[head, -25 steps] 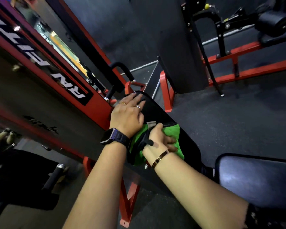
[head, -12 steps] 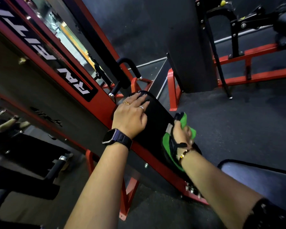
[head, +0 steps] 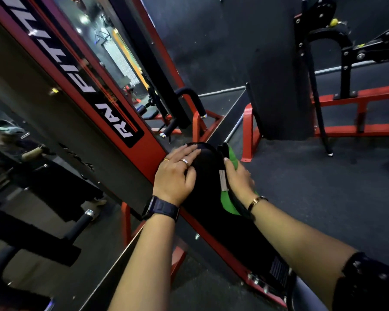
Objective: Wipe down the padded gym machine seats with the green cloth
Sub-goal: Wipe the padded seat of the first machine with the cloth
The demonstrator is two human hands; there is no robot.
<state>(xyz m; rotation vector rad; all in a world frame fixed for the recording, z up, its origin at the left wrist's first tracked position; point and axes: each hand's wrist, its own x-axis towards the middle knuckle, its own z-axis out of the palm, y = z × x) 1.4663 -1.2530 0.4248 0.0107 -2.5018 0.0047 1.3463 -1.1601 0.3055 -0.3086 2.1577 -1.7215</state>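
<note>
A long black padded seat [head: 209,198] on a red frame runs from the lower right toward the middle. My left hand [head: 177,173] lies flat on its far rounded end, fingers spread, with rings and a dark watch at the wrist. My right hand [head: 237,178] presses the green cloth [head: 228,202] against the pad's right side edge. A black strap of the cloth crosses the hand. Green fabric shows above the fingertips and below the palm; the rest is hidden under the hand.
A red machine upright [head: 112,104] with white lettering and a mirror stands close on the left. A black column [head: 276,75] and a red floor frame [head: 355,113] stand behind. Black handles [head: 189,97] rise beyond the pad. Dark rubber floor [head: 312,187] spreads to the right.
My right hand slid the green cloth from the pad's top face to its right side edge and then farther toward the far end. The left hand stayed put.
</note>
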